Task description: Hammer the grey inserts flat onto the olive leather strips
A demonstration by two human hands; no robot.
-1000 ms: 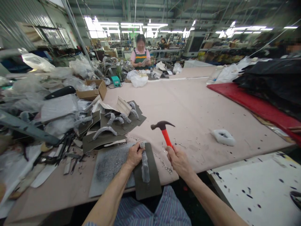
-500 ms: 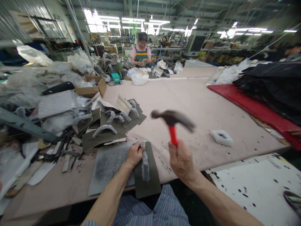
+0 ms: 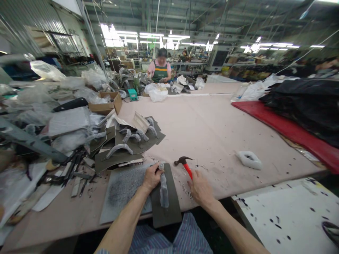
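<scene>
My left hand point(image 3: 153, 177) is closed round an upright metal rod point(image 3: 161, 166) with a round, shiny top. The rod stands at the far end of a plastic-wrapped handle point(image 3: 164, 194); its lower end is hidden. That handle lies along a dark olive panel point(image 3: 173, 197), which overlaps a worn grey board point(image 3: 113, 204) and sticks out over the table's front edge. To the right, my right hand point(image 3: 200, 187) grips the red shaft of a claw hammer point(image 3: 187, 169). The hammer's dark head is low at the tabletop, beside scattered small metal bits point(image 3: 186, 188).
Olive panels with wrapped handles point(image 3: 124, 158) are stacked beyond the board. Hand tools point(image 3: 76, 176) and plastic bags crowd the left. A white wrapped bundle point(image 3: 249, 159) and a red sheet point(image 3: 265, 114) lie rightward. A co-worker point(image 3: 161, 68) sits across the table point(image 3: 201, 120).
My right hand has brought the hammer down from raised and blurred in the air to the tabletop. My left hand keeps its hold on the rod. The view has tilted up slightly.
</scene>
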